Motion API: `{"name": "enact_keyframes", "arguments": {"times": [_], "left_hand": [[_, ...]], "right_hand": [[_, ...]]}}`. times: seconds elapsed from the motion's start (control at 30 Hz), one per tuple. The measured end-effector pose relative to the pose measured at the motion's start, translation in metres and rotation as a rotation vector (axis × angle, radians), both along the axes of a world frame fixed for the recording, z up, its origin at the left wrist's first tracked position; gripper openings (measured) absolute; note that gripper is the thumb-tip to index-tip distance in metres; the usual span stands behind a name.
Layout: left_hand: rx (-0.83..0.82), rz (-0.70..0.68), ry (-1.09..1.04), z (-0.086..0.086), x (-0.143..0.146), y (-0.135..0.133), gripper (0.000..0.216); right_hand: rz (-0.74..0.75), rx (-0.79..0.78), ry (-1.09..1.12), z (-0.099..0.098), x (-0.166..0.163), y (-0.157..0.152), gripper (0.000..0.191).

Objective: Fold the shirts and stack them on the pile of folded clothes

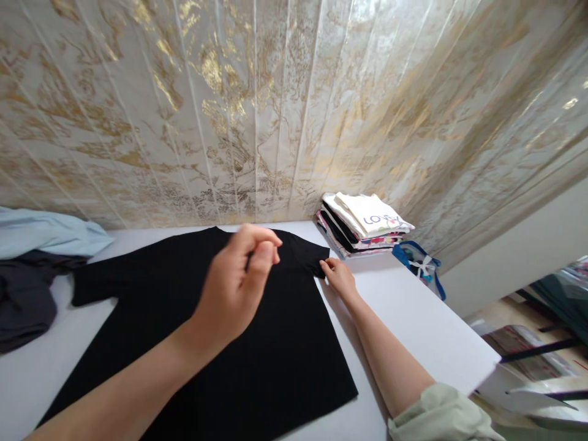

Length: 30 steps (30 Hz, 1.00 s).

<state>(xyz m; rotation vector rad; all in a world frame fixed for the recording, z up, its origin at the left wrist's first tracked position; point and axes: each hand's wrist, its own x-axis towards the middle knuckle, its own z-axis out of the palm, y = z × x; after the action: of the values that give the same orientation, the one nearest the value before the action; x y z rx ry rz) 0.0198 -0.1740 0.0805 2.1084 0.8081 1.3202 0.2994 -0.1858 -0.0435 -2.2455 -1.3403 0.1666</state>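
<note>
A black T-shirt (257,349) lies spread flat on the white table (413,312), neck toward the wall. My right hand (339,277) rests at the end of the shirt's right sleeve and pinches its edge. My left hand (239,283) hovers above the middle of the shirt with its fingers curled and pressed to the thumb; whether anything is between them is hidden.
A stack of folded shirts (362,225) sits at the table's far right corner by the gold-patterned wall. A blue bag (420,263) hangs beside that corner. Light blue and dark grey clothes (32,269) are heaped at the left. The table's right edge drops to clutter below.
</note>
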Motion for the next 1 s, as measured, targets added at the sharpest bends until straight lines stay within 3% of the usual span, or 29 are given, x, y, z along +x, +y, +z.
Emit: {"name": "enact_keyframes", "arguments": {"times": [0.17, 0.23, 0.3, 0.47, 0.63, 0.87, 1.0], "left_hand": [[-0.004, -0.061, 0.733, -0.088, 0.029, 0.053, 0.053], [0.004, -0.062, 0.873, -0.117, 0.032, 0.066, 0.059], [0.026, -0.051, 0.909, -0.130, 0.032, 0.071, 0.061], [0.053, -0.053, 0.902, -0.131, 0.029, 0.069, 0.064], [0.062, -0.048, 0.882, -0.132, 0.029, 0.070, 0.062], [0.040, -0.052, 0.873, -0.131, 0.028, 0.069, 0.061], [0.038, -0.056, 0.831, -0.135, 0.028, 0.070, 0.059]], "right_hand": [[-0.010, 0.097, 0.224, -0.004, 0.008, 0.010, 0.022], [-0.064, 0.108, 0.408, -0.001, 0.011, 0.018, 0.022], [-0.111, 0.088, 0.533, 0.004, 0.013, 0.025, 0.031], [-0.177, 0.017, 0.562, 0.010, 0.012, 0.033, 0.049], [-0.217, -0.064, 0.389, 0.011, 0.011, 0.042, 0.056], [-0.234, -0.170, -0.111, 0.020, 0.011, 0.069, 0.039], [-0.172, -0.207, -0.150, 0.022, 0.013, 0.081, 0.021]]}}
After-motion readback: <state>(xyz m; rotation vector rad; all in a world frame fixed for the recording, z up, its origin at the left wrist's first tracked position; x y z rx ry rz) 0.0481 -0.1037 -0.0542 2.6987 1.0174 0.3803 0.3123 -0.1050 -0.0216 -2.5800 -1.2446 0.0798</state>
